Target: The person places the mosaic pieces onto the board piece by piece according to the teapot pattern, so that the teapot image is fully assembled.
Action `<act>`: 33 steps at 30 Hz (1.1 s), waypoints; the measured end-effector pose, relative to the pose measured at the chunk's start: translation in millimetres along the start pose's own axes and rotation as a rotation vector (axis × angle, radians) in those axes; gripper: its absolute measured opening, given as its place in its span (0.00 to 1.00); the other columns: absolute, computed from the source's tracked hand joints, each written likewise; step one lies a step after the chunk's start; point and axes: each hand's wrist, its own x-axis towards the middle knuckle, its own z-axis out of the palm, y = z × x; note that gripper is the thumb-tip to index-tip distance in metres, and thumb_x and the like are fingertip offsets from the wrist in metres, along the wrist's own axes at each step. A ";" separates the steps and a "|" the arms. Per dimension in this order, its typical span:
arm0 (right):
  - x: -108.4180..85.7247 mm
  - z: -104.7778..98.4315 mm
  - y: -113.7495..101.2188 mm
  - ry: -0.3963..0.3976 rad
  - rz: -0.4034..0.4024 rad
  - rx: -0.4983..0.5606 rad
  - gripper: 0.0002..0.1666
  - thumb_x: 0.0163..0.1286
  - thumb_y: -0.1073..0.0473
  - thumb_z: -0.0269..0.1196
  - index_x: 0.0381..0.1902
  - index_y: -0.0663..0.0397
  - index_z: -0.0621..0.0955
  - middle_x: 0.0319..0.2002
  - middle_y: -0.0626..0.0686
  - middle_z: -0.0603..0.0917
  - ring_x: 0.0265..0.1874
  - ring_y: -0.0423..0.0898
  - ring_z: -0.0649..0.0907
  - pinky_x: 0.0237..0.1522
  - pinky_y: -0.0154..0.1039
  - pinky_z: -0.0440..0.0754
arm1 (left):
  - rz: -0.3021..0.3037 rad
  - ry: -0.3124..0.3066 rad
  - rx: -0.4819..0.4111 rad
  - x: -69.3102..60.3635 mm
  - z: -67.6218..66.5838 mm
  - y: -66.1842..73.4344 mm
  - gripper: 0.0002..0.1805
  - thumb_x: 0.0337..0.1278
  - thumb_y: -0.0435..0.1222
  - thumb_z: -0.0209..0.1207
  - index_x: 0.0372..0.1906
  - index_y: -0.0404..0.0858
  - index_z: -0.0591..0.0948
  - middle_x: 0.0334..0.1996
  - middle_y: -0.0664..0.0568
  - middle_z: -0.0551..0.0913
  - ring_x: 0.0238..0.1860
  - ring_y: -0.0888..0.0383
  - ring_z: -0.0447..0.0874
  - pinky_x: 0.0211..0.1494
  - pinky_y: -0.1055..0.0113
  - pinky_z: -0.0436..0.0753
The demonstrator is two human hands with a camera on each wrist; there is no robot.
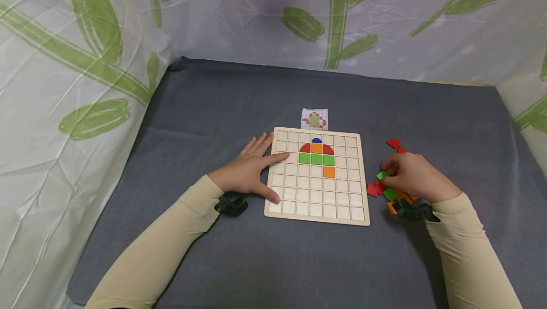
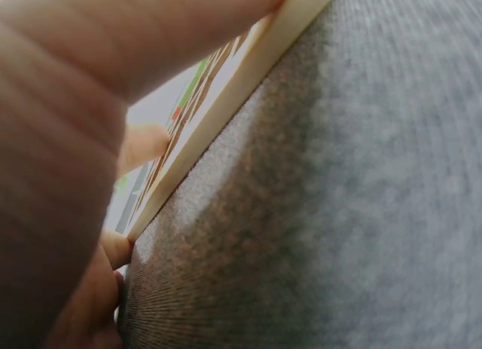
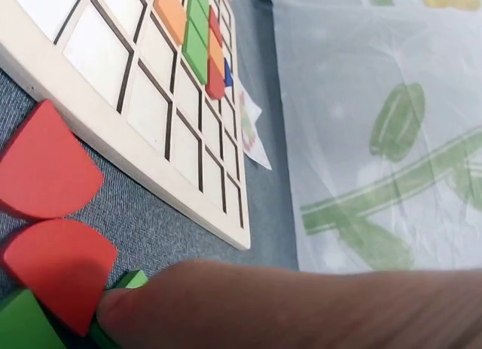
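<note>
A wooden grid board (image 1: 316, 211) lies on the cloth, with blue, red, orange and green tiles set in its upper middle squares. My left hand (image 1: 245, 171) is spread over the board's left edge, thumb and index finger resting on its surface. To the right of the board, my right hand (image 1: 412, 176) pinches a green square tile (image 1: 381, 175) between thumb and fingers. In the right wrist view the thumb (image 3: 188, 307) covers most of that tile. Red quarter-round tiles (image 3: 49, 164), another green tile (image 1: 391, 194) and orange tiles (image 1: 391, 208) lie around and under this hand.
A small printed pattern card (image 1: 314, 119) lies at the board's far edge. Two more red tiles (image 1: 393, 143) lie beyond the right hand. Dark grey cloth (image 1: 239, 95) covers the table, and a white curtain with green leaves (image 1: 256, 24) hangs behind it.
</note>
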 end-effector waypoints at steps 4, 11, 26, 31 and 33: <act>1.7 1.4 -3.5 0.030 -0.025 0.006 0.12 0.65 0.61 0.72 0.43 0.61 0.86 0.34 0.51 0.88 0.30 0.44 0.83 0.35 0.44 0.84 | -0.006 -0.004 0.003 -0.5 -0.5 -0.5 0.67 0.35 0.69 0.78 0.84 0.57 0.60 0.86 0.44 0.30 0.85 0.48 0.21 0.85 0.49 0.28; 4.7 1.8 -17.5 0.108 -0.117 0.016 0.10 0.68 0.65 0.73 0.47 0.58 0.89 0.35 0.49 0.88 0.33 0.43 0.85 0.37 0.44 0.86 | -0.007 -0.004 -0.002 -1.1 -1.4 -0.1 0.67 0.35 0.68 0.79 0.84 0.55 0.61 0.86 0.44 0.30 0.85 0.46 0.22 0.85 0.47 0.29; 37.4 14.7 -75.0 0.125 -0.272 0.005 0.04 0.67 0.63 0.74 0.39 0.53 0.91 0.35 0.47 0.89 0.31 0.43 0.83 0.34 0.40 0.82 | 0.005 0.006 0.004 -0.2 1.0 -1.5 0.67 0.36 0.68 0.78 0.84 0.56 0.61 0.86 0.44 0.30 0.85 0.46 0.22 0.85 0.48 0.29; 46.1 23.9 -86.6 0.120 -0.322 0.001 0.03 0.67 0.62 0.74 0.38 0.53 0.91 0.32 0.46 0.88 0.33 0.43 0.82 0.37 0.40 0.82 | 0.004 -0.001 0.009 0.6 1.1 -2.3 0.66 0.36 0.69 0.78 0.84 0.56 0.60 0.86 0.44 0.30 0.85 0.47 0.22 0.85 0.48 0.29; 47.9 26.6 -90.1 0.112 -0.327 0.011 0.02 0.67 0.62 0.73 0.38 0.53 0.91 0.32 0.45 0.87 0.32 0.42 0.82 0.37 0.40 0.82 | -0.001 -0.004 0.012 0.8 1.1 -2.3 0.66 0.36 0.69 0.77 0.84 0.56 0.60 0.86 0.45 0.30 0.85 0.47 0.21 0.85 0.48 0.28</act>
